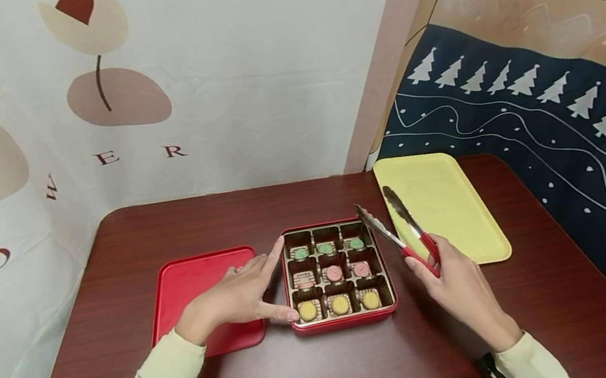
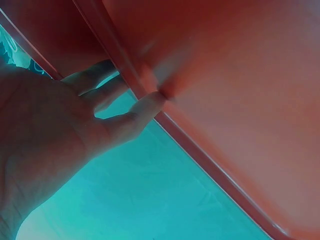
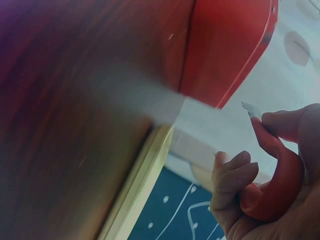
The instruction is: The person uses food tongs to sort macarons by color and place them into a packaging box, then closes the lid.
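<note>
A red square box with a gold divided insert stands in the middle of the table. Green round pieces lie in its back row, pink ones in the middle row and yellow ones in the front row. My left hand spreads its thumb and index finger along the box's left side, fingertips at the rim. My right hand grips red-handled metal tongs. Their tips stand apart with nothing between, one by the box's back right corner, the other over the yellow tray. In the right wrist view, fingers curl round the red handle.
A red lid lies left of the box, partly behind my left hand. The yellow tray rests at the back right of the brown table. Printed cloths hang behind the table and to its right.
</note>
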Demonstrator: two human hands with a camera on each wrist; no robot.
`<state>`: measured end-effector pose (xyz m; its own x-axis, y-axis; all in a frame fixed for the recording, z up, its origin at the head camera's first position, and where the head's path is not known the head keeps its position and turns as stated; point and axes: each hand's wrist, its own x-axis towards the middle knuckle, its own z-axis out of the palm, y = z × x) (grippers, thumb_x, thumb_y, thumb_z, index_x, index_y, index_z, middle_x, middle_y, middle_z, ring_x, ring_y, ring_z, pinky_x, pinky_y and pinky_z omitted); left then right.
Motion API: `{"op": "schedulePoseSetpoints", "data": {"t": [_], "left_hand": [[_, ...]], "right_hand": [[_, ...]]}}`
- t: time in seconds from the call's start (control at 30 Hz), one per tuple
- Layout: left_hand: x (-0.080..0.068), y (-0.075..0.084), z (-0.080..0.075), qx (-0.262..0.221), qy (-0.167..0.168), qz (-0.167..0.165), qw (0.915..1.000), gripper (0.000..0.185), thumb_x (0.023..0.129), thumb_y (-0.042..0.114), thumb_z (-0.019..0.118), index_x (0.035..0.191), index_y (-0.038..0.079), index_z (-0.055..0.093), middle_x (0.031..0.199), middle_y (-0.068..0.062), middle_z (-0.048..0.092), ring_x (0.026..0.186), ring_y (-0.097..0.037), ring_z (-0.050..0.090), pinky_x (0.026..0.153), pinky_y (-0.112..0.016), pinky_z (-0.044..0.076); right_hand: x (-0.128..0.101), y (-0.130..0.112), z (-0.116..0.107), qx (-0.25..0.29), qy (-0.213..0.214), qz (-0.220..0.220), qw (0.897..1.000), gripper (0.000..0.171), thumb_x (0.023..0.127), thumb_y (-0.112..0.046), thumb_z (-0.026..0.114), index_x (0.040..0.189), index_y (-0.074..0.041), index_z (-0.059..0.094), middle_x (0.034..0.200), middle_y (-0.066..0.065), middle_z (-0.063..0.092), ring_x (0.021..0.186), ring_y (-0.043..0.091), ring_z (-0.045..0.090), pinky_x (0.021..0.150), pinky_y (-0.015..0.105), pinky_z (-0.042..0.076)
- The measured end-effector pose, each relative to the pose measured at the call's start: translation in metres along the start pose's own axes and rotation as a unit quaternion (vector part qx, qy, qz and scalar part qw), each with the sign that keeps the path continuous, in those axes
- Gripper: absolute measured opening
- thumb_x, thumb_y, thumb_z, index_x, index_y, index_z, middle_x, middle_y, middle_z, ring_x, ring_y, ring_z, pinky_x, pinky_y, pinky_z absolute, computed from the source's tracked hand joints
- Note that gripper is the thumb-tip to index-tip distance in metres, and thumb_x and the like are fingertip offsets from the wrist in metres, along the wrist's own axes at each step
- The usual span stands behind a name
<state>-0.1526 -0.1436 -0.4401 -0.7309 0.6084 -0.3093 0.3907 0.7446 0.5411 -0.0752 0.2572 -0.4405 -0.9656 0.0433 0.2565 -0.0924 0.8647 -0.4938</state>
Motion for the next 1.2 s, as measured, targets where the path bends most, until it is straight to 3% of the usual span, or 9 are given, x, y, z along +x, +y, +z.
{"op": "schedulePoseSetpoints", "data": {"t": [0.27,0.5,0.77,1.0,1.2], "left_hand": [[0.0,0.0,-0.001,0.001,0.0,0.001,1.0,0.141,0.083,0.08,0.079,0.176,0.024,-0.012,0.176,-0.025,0.024,0.163,-0.048,0.017,0.124,-0.076,0.01],[-0.001,0.001,-0.002,-0.003,-0.003,0.0,1.0,0.141,0.084,0.079,0.078,0.176,0.024,-0.013,0.176,-0.025,0.024,0.163,-0.048,0.017,0.125,-0.075,0.011],[-0.001,0.001,-0.002,-0.003,-0.001,0.0,1.0,0.141,0.083,0.079,0.079,0.176,0.024,-0.013,0.175,-0.027,0.025,0.163,-0.048,0.017,0.124,-0.076,0.013],[0.0,0.001,-0.001,-0.002,-0.004,0.002,1.0,0.14,0.084,0.079,0.078,0.175,0.024,-0.014,0.175,-0.027,0.024,0.163,-0.048,0.017,0.124,-0.076,0.012],[0.001,0.001,-0.001,-0.001,-0.005,-0.001,1.0,0.141,0.084,0.078,0.079,0.175,0.024,-0.014,0.175,-0.026,0.025,0.163,-0.048,0.017,0.124,-0.077,0.01]], "right_hand": [[-0.002,0.037,-0.023,-0.021,0.008,0.039,0.999,0.061,0.103,-0.032,0.078,0.142,0.01,0.056,0.091,0.014,0.061,0.08,0.033,0.059,0.066,0.047,0.049],[-0.006,0.067,-0.043,-0.04,0.006,0.08,0.996,0.066,0.106,-0.035,0.072,0.144,0.015,0.05,0.1,0.027,0.064,0.086,0.043,0.063,0.072,0.06,0.052],[-0.008,0.095,-0.058,-0.049,0.004,0.117,0.992,0.07,0.109,-0.036,0.067,0.146,0.019,0.044,0.109,0.036,0.064,0.091,0.05,0.064,0.073,0.065,0.051],[-0.011,0.119,-0.068,-0.065,0.002,0.129,0.99,0.053,0.111,-0.034,0.064,0.124,0.015,0.049,0.086,0.015,0.057,0.074,0.036,0.059,0.06,0.046,0.044],[-0.01,0.134,-0.076,-0.066,-0.022,0.159,0.985,0.059,0.113,-0.039,0.059,0.127,0.016,0.046,0.086,0.016,0.056,0.073,0.036,0.058,0.059,0.043,0.043]]}}
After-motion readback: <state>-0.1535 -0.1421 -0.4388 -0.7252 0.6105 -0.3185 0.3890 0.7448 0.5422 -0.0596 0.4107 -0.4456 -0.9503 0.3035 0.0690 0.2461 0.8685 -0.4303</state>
